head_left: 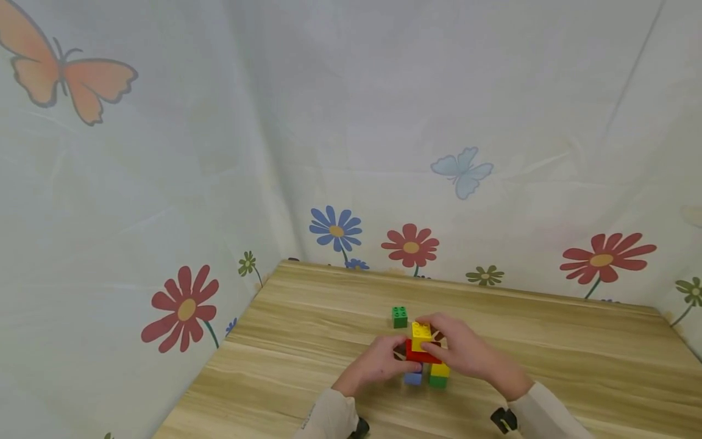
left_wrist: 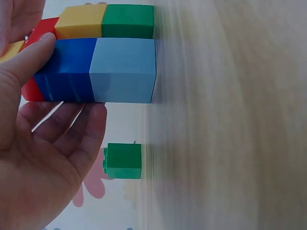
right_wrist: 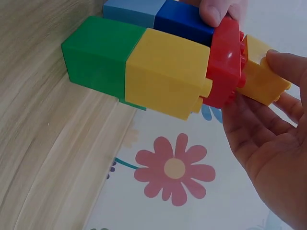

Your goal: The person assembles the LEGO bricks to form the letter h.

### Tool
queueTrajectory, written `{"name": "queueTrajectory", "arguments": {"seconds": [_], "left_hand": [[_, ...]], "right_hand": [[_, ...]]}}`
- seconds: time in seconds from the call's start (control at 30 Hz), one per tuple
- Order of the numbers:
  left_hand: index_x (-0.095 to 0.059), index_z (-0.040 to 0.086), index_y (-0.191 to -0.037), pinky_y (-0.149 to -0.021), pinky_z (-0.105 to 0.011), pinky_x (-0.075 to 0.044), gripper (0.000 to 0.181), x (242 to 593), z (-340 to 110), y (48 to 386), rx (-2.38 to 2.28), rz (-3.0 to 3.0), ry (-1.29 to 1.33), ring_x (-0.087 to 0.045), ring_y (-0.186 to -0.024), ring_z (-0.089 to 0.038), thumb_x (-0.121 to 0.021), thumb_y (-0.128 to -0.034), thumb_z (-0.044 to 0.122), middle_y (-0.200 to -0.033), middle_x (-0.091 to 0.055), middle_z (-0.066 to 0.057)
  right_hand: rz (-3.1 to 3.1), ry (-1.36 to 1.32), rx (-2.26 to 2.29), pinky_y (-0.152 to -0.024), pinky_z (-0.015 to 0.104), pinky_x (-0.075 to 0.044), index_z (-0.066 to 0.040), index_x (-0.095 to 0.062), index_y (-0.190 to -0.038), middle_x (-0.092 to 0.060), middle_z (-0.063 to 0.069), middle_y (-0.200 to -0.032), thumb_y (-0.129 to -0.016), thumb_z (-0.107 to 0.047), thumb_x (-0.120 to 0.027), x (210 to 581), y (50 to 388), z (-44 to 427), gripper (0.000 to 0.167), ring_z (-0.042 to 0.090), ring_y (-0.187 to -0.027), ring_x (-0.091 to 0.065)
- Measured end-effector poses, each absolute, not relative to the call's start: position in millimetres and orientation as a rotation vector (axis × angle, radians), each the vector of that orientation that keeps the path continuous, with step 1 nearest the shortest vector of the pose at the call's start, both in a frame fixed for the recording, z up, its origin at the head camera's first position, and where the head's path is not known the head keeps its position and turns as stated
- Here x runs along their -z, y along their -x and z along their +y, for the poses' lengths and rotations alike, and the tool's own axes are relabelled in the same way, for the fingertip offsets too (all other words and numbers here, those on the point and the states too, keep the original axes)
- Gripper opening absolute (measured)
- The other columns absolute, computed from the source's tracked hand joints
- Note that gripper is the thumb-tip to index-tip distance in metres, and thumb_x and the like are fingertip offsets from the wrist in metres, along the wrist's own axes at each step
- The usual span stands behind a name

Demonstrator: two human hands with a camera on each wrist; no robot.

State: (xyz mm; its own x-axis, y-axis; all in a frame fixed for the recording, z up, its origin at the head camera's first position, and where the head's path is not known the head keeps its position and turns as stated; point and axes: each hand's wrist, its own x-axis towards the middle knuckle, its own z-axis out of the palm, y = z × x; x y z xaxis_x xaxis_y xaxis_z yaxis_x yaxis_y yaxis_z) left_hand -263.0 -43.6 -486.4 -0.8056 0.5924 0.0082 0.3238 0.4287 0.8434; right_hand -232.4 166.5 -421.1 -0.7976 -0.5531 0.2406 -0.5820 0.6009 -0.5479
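Observation:
Two short brick columns stand side by side: a dark blue brick (left_wrist: 67, 67) on a light blue brick (left_wrist: 123, 69), and a yellow brick (right_wrist: 168, 69) on a green brick (right_wrist: 100, 52). Across their tops lies a red brick (right_wrist: 225, 62), its yellow-side end apparently not flush. My left hand (head_left: 381, 360) grips the dark blue brick just under the red one, thumb near the seam. Thumb and fingers of my right hand (head_left: 460, 347) pinch a second yellow brick (head_left: 421, 335) at the red brick's studs. In the right wrist view this brick looks tilted there.
A loose green brick (head_left: 400, 317) stands on the wooden table (head_left: 307, 317) behind the columns. A pale cloth (head_left: 384, 122) printed with flowers and butterflies hangs along the table's back and left edges.

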Motion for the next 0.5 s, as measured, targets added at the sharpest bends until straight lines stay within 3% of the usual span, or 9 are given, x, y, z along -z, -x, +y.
{"name": "queueTrajectory", "arguments": {"seconds": [0.23, 0.5], "left_hand": [[-0.062, 0.027, -0.110, -0.080, -0.022, -0.047, 0.027, 485.6, -44.2, 263.2, -1.330, 2.404, -0.801, -0.056, -0.087, -0.005, -0.070, -0.0855, 0.034, -0.099, -0.061, 0.016], [-0.060, 0.029, -0.115, -0.083, -0.021, -0.046, 0.031, 487.8, -45.6, 264.3, -1.358, 2.389, -0.853, -0.056, -0.090, -0.004, -0.070, -0.0857, 0.033, -0.103, -0.060, 0.017]], "right_hand": [[-2.764, -1.025, -0.950, -0.080, 0.022, -0.049, -0.011, -0.053, -0.127, -0.057, -0.005, -0.116, -0.089, -0.027, -0.067, 422.8, 233.2, 161.3, 0.043, 0.007, -0.091, -0.055], [-2.759, -1.017, -0.917, -0.080, 0.026, -0.051, -0.008, -0.053, -0.129, -0.057, -0.001, -0.117, -0.083, -0.016, -0.074, 426.6, 234.7, 155.9, 0.051, 0.009, -0.091, -0.056]]}}
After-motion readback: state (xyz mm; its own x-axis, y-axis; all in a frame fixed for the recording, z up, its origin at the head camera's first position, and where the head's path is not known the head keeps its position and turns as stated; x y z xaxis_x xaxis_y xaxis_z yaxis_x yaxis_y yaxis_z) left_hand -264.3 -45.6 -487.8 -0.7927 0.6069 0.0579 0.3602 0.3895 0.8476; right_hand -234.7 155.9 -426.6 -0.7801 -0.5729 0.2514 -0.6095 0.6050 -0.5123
